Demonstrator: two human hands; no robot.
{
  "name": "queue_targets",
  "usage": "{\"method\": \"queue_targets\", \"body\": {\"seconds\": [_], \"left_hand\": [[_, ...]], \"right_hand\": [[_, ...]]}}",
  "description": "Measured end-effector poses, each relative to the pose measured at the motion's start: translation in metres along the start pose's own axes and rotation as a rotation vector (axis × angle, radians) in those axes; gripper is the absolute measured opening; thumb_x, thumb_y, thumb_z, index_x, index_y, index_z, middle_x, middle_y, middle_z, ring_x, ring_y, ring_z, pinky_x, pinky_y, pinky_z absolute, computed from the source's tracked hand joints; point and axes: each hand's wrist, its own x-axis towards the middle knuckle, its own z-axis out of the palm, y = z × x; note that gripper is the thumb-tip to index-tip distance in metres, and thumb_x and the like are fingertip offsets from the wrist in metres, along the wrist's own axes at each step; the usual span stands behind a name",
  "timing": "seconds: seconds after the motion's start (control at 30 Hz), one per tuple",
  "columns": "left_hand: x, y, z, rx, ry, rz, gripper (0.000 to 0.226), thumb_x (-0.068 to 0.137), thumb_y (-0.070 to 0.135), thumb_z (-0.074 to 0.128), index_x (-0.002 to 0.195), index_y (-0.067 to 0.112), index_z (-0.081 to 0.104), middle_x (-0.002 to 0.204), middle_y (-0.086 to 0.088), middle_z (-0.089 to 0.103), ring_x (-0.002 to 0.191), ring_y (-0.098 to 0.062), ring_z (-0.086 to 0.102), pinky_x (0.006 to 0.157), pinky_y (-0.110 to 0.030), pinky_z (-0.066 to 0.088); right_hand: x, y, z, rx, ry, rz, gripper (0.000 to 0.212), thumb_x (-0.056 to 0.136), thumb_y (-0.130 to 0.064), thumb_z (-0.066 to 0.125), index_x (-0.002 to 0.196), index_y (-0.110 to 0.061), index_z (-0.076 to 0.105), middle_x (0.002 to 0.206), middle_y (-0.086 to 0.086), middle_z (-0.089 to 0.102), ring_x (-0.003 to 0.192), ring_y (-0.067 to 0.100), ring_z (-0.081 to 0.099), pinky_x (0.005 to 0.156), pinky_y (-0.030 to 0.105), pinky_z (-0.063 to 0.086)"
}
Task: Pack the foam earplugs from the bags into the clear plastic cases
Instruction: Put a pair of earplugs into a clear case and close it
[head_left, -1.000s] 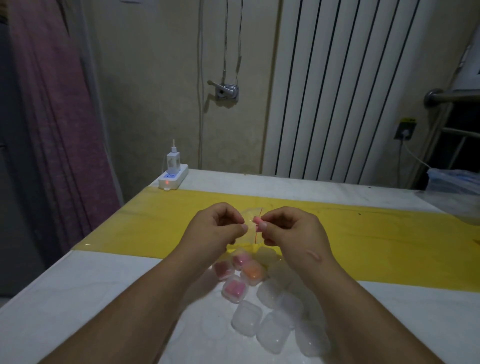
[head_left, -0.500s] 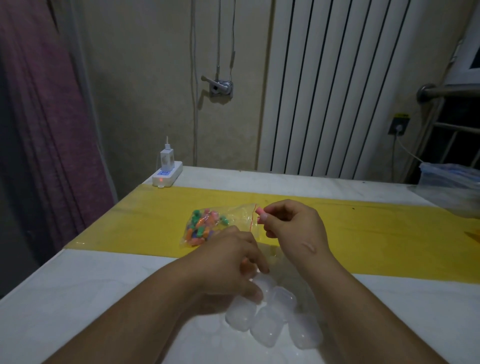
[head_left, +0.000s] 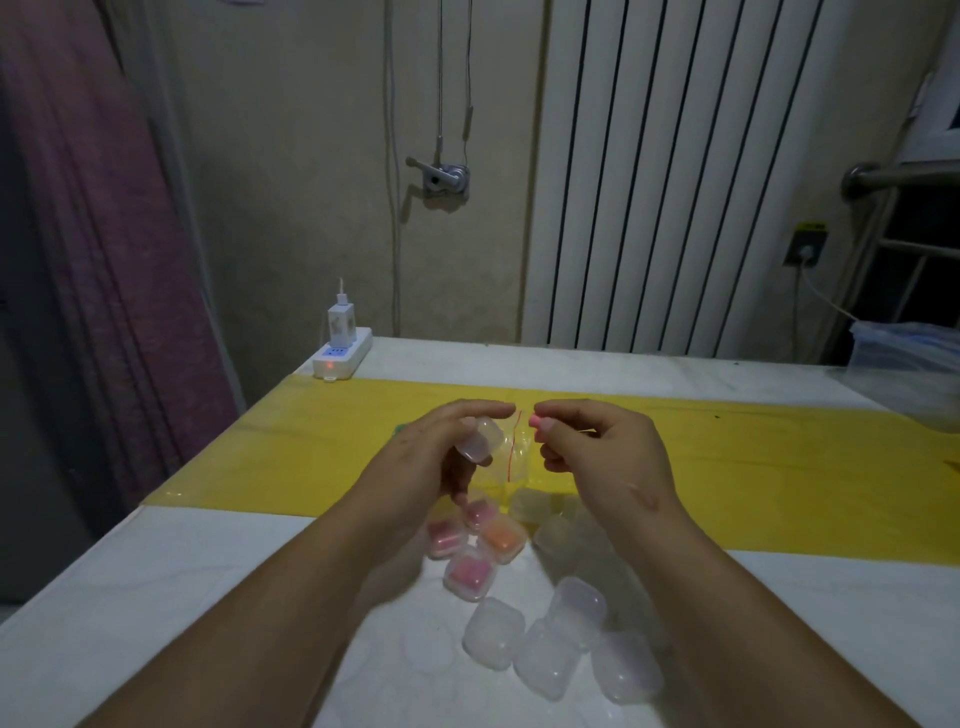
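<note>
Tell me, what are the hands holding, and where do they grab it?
The left hand grips a clear case by its sides. The right hand pinches a pink earplug; only its tip shows.

A power strip (head_left: 343, 358) with charger (head_left: 341, 323) sits by a radiator (head_left: 701, 171).

Both arms are bare along the whole forearm, from the bottom of the view up to the yellow strip (head_left: 779, 467). The left hand (head_left: 431, 462) and right hand (head_left: 602, 457) are uncovered too. A small oval mark (head_left: 647, 501) sits on the right hand's back, above the yellow strip's near edge.
</note>
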Motion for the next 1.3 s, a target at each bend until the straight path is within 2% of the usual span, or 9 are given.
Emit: {"method": "queue_targets", "body": {"seconds": [0.13, 0.23, 0.3, 0.43, 0.57, 0.67, 0.8, 1.0, 1.3], "left_hand": [[0.000, 0.001, -0.003, -0.156, 0.000, -0.040, 0.029, 0.100, 0.021, 0.038, 0.101, 0.017, 0.067, 0.075, -0.007, 0.051, 0.064, -0.016, 0.043, 0.055, -0.027, 0.039], [0.001, 0.000, -0.005, -0.235, -0.019, -0.023, 0.015, 0.092, 0.017, 0.056, 0.105, 0.011, 0.058, 0.081, -0.011, 0.058, 0.071, -0.019, 0.052, 0.064, -0.028, 0.050], [0.003, -0.004, -0.008, -0.241, -0.009, 0.008, 0.027, 0.077, 0.006, 0.073, 0.099, 0.011, 0.057, 0.083, -0.009, 0.062, 0.077, -0.020, 0.058, 0.074, -0.031, 0.054], [0.005, -0.007, -0.010, -0.140, 0.066, 0.076, 0.026, 0.066, 0.003, 0.075, 0.085, 0.018, 0.063, 0.091, -0.008, 0.067, 0.084, -0.020, 0.063, 0.080, -0.037, 0.052], [0.005, -0.007, -0.009, -0.111, 0.103, 0.102, 0.028, 0.072, -0.011, 0.074, 0.090, 0.009, 0.065, 0.089, -0.004, 0.068, 0.076, -0.011, 0.065, 0.064, -0.021, 0.050], [0.005, -0.007, -0.008, -0.067, 0.110, 0.105, 0.026, 0.075, -0.012, 0.072, 0.096, 0.000, 0.063, 0.082, -0.002, 0.069, 0.071, -0.009, 0.065, 0.062, -0.018, 0.050], [0.005, -0.007, -0.007, 0.030, 0.133, 0.134, 0.021, 0.075, -0.008, 0.074, 0.091, 0.002, 0.064, 0.076, 0.001, 0.067, 0.064, -0.008, 0.061, 0.060, -0.018, 0.049], [0.006, -0.011, -0.004, 0.250, 0.185, 0.219, 0.021, 0.073, -0.002, 0.078, 0.087, 0.005, 0.065, 0.084, -0.011, 0.069, 0.076, -0.014, 0.065, 0.073, -0.027, 0.055], [0.005, -0.015, -0.003, 0.461, 0.229, 0.319, 0.021, 0.069, 0.014, 0.078, 0.085, 0.020, 0.064, 0.080, 0.007, 0.068, 0.078, -0.009, 0.067, 0.074, -0.025, 0.056]], "right_hand": [[-0.001, -0.001, 0.001, -0.012, -0.018, -0.004, 0.019, 0.085, -0.010, 0.070, 0.079, -0.028, 0.074, 0.068, -0.001, 0.071, 0.059, 0.006, 0.063, 0.066, 0.031, 0.059], [-0.002, -0.002, 0.001, -0.023, -0.025, 0.004, 0.017, 0.084, -0.008, 0.070, 0.079, -0.023, 0.075, 0.066, -0.002, 0.070, 0.058, 0.006, 0.062, 0.065, 0.030, 0.058], [-0.002, -0.003, 0.001, -0.036, -0.051, 0.017, 0.014, 0.083, -0.007, 0.069, 0.079, -0.019, 0.075, 0.065, -0.002, 0.069, 0.057, 0.008, 0.061, 0.064, 0.032, 0.056], [-0.003, -0.004, 0.001, -0.001, -0.129, 0.075, 0.012, 0.086, -0.002, 0.065, 0.082, -0.011, 0.070, 0.063, 0.003, 0.066, 0.051, 0.015, 0.055, 0.052, 0.030, 0.050], [-0.008, -0.007, 0.004, 0.100, -0.287, 0.157, 0.016, 0.089, 0.003, 0.060, 0.083, -0.005, 0.073, 0.066, 0.005, 0.066, 0.052, 0.012, 0.055, 0.050, 0.023, 0.048], [-0.010, -0.007, 0.005, 0.167, -0.332, 0.219, 0.018, 0.091, -0.002, 0.061, 0.079, -0.007, 0.074, 0.067, 0.004, 0.068, 0.054, 0.010, 0.056, 0.053, 0.022, 0.050], [-0.010, -0.006, 0.007, 0.172, -0.327, 0.223, 0.016, 0.090, -0.007, 0.064, 0.079, -0.006, 0.075, 0.066, 0.005, 0.066, 0.054, 0.010, 0.055, 0.055, 0.022, 0.050], [-0.009, -0.003, 0.008, 0.137, -0.290, 0.200, 0.015, 0.090, -0.007, 0.065, 0.080, -0.002, 0.075, 0.065, 0.006, 0.065, 0.053, 0.010, 0.052, 0.052, 0.021, 0.048], [-0.008, 0.000, 0.012, 0.029, -0.249, 0.146, 0.017, 0.088, -0.013, 0.066, 0.076, -0.004, 0.076, 0.065, 0.006, 0.065, 0.054, 0.012, 0.054, 0.054, 0.025, 0.048]]}}
